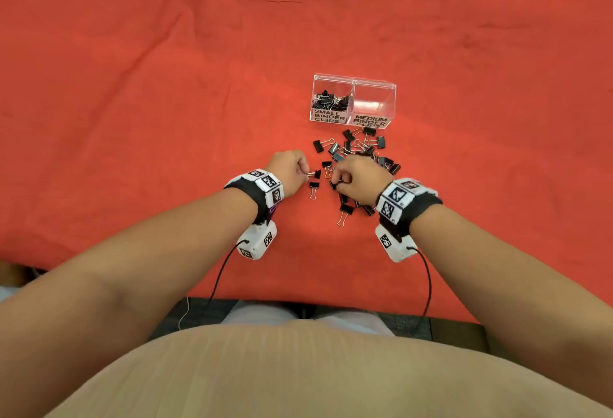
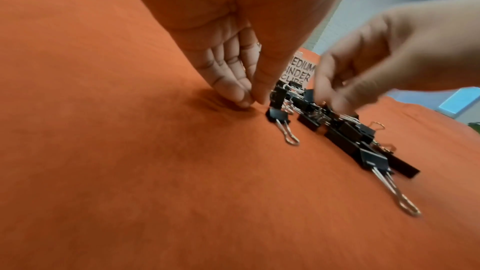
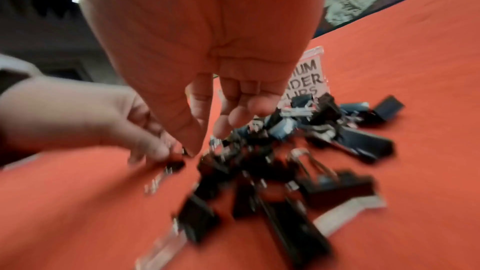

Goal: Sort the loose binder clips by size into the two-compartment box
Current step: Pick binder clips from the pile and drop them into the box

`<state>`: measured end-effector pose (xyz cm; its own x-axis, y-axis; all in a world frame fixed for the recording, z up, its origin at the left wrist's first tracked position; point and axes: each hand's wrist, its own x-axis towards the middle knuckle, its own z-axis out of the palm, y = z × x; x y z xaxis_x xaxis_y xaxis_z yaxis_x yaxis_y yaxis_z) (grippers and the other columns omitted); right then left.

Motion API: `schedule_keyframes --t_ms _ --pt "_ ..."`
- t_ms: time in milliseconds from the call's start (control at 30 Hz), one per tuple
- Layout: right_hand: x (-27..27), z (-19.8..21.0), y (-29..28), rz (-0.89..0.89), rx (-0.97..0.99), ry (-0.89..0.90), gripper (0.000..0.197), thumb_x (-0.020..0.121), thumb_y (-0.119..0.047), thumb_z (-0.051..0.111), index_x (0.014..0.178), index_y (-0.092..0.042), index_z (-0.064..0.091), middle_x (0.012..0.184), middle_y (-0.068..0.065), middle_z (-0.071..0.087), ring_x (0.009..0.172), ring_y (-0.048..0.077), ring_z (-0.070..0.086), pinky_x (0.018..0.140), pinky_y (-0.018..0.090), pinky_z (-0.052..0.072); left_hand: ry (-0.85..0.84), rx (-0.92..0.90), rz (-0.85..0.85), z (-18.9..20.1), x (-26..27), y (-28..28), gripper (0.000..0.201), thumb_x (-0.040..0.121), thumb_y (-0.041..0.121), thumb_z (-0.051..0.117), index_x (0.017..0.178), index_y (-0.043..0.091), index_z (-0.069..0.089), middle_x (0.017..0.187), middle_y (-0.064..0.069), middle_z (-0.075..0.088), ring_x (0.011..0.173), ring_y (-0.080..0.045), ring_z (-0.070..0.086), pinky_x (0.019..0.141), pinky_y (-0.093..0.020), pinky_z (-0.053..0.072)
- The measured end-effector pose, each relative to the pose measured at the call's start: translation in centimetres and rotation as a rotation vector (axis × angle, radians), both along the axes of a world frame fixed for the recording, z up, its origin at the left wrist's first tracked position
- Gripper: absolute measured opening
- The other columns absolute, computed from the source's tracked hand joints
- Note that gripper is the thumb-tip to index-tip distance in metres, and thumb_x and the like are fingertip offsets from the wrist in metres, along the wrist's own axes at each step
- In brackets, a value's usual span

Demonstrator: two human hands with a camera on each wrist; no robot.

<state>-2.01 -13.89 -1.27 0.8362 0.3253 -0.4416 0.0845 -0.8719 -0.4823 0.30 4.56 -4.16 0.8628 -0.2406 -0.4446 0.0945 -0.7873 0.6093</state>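
A clear two-compartment box [image 1: 353, 83] stands on the red cloth. Its left side, labelled SMALL BINDER CLIPS, holds several small clips [image 1: 331, 99]; its right side, labelled MEDIUM BINDER CLIPS, looks bare. Loose black binder clips [image 1: 360, 147] lie scattered in front of it. My left hand [image 1: 304, 175] pinches the wire handle of a small binder clip [image 1: 316, 173] at the pile's left edge. In the left wrist view the left hand [image 2: 253, 101] has thumb and fingertips pressed together just above the cloth. My right hand [image 1: 340, 182] hovers over the pile's middle with curled fingers; in the blurred right wrist view my right hand [image 3: 205, 137] shows no clear hold.
Another small clip [image 1: 313, 189] lies just below my left hand, and a larger one [image 1: 344, 213] sits nearer me. Wrinkled red cloth [image 1: 166, 86] covers the whole table. The table's near edge [image 1: 298, 301] runs in front of my body.
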Motion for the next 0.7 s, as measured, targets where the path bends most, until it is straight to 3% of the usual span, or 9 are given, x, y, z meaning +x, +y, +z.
schedule_keyframes --t_ms 67,133,300,433,533,633,700 --pt "-0.7 -0.8 -0.5 -0.005 -0.034 -0.009 0.012 0.082 -0.011 0.06 0.092 -0.013 0.066 0.086 -0.003 0.05 0.078 0.013 0.049 0.075 0.031 0.048 0.015 -0.012 0.016 0.1 0.3 0.4 0.016 0.079 0.004 0.069 0.08 0.018 0.06 0.066 0.007 0.055 0.068 -0.014 0.055 0.057 -0.018 0.042" --pt "-1.1 -1.1 -1.2 -0.13 -0.007 -0.043 0.01 0.084 -0.014 0.06 0.093 -0.015 0.064 0.086 -0.002 0.049 0.078 0.015 0.049 0.073 0.029 0.044 0.025 -0.017 0.027 0.1 0.4 0.7 0.015 0.081 0.005 0.068 0.081 0.018 0.06 0.066 0.008 0.055 0.069 -0.014 0.055 0.057 -0.017 0.041" --pt "-1.2 -1.3 -2.6 -0.334 0.057 -0.103 0.01 0.086 -0.012 0.057 0.092 -0.016 0.065 0.087 0.004 0.055 0.079 0.018 0.052 0.072 0.031 0.047 0.012 0.016 0.059 0.0 0.1 0.7 0.009 0.084 0.01 0.063 0.08 0.018 0.061 0.072 0.006 0.057 0.073 -0.014 0.055 0.065 -0.022 0.042" --pt "-1.6 -1.6 -1.6 -0.191 0.009 -0.121 0.017 0.085 -0.022 0.063 0.101 -0.017 0.065 0.093 0.001 0.05 0.09 0.016 0.049 0.08 0.033 0.047 0.013 -0.048 0.164 0.0 0.1 0.3 0.017 0.083 0.015 0.062 0.07 0.021 0.054 0.067 0.008 0.056 0.069 -0.016 0.055 0.065 -0.027 0.044" --pt "-1.7 -2.4 -0.2 -0.086 -0.056 -0.101 0.033 0.084 -0.028 0.064 0.115 -0.018 0.06 0.109 0.005 0.05 0.111 0.02 0.045 0.088 0.039 0.048 0.065 -0.163 0.273 0.3 0.3 0.1 0.025 0.081 0.02 0.068 0.065 0.022 0.049 0.071 -0.002 0.065 0.062 -0.017 0.058 0.064 -0.031 0.048" --pt "-1.6 -2.9 0.6 -0.055 -0.108 -0.078 0.037 0.084 -0.029 0.065 0.119 -0.018 0.059 0.116 0.007 0.048 0.118 0.023 0.042 0.092 0.042 0.047 0.119 -0.271 0.346 0.6 0.5 0.0 0.026 0.081 0.009 0.066 0.066 0.019 0.048 0.067 -0.002 0.067 0.056 -0.013 0.06 0.063 -0.03 0.049" --pt "-1.4 -3.1 0.7 -0.073 -0.077 -0.085 0.031 0.084 -0.028 0.066 0.113 -0.017 0.061 0.113 0.007 0.05 0.115 0.023 0.044 0.092 0.041 0.046 0.163 -0.319 0.357 0.6 0.6 0.0 0.022 0.082 0.0 0.062 0.073 0.016 0.049 0.067 -0.003 0.065 0.056 -0.014 0.059 0.062 -0.03 0.05"
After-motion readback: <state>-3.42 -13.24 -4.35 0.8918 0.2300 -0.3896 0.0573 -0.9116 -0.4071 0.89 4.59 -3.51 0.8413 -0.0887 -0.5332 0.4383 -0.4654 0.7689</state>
